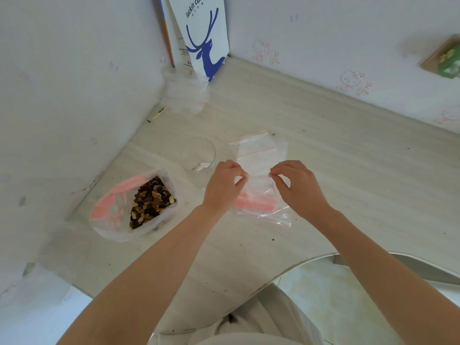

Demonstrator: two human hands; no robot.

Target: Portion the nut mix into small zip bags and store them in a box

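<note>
Head view shows the left hand [221,188] and the right hand [301,190] close together above the pale table [361,175]. Each hand pinches with thumb and fingertips one upper edge of a small clear zip bag [258,181]; the other fingers are curled. This bag is between the two hands, and I cannot tell if its mouth is open. Under it and behind it lies a loose pile of more zip bags [256,148] with thin red lines at the seal. To the left, well apart from the hands, the nut mix [151,202] sits in an open white and pink plastic bag [112,215] on the table. Between this bag and the left hand stands a clear round container [199,155]. In the far corner a white paper bag [204,38] with a blue deer leans on the wall, and more clear bags [186,93] lie just before it.
</note>
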